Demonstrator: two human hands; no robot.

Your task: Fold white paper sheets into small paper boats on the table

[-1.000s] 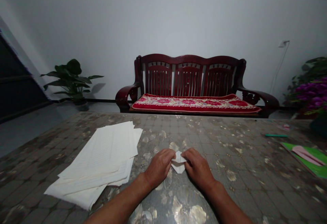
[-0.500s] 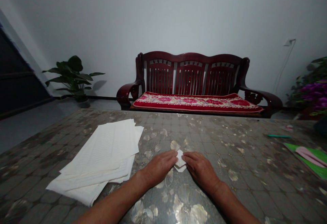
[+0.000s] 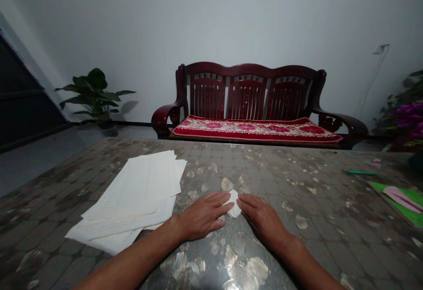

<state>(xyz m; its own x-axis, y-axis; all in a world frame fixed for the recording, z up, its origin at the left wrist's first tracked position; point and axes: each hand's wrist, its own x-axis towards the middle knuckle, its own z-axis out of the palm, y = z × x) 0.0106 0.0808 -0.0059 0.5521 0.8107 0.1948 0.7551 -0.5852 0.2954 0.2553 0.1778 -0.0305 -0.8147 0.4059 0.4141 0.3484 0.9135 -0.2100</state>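
A small folded piece of white paper (image 3: 235, 210) lies on the patterned table in front of me, its top coming to a blunt point. From the left, my left hand (image 3: 205, 216) rests flat with its fingers stretched out, the tips over the paper's left edge. My right hand (image 3: 260, 217) lies on the other side, fingers extended and close together, their tips touching the right edge. Both thumbs are low; the right one is mostly hidden. Left of my hands is a loose stack of white sheets (image 3: 132, 193) with faint print.
The table (image 3: 317, 254) has a floral tile pattern. To the right lie a green pen-like stick (image 3: 361, 172) and a green sheet or booklet (image 3: 410, 202) with a pink piece (image 3: 401, 198) on it. A dark red wooden bench (image 3: 247, 91) stands beyond, with a potted plant (image 3: 95, 94) to its left.
The left hand's fingers have spread, and its thumb has moved down away from the paper. The paper's lower layer, which stuck out before, now appears flattened in line. My view has tilted slightly.
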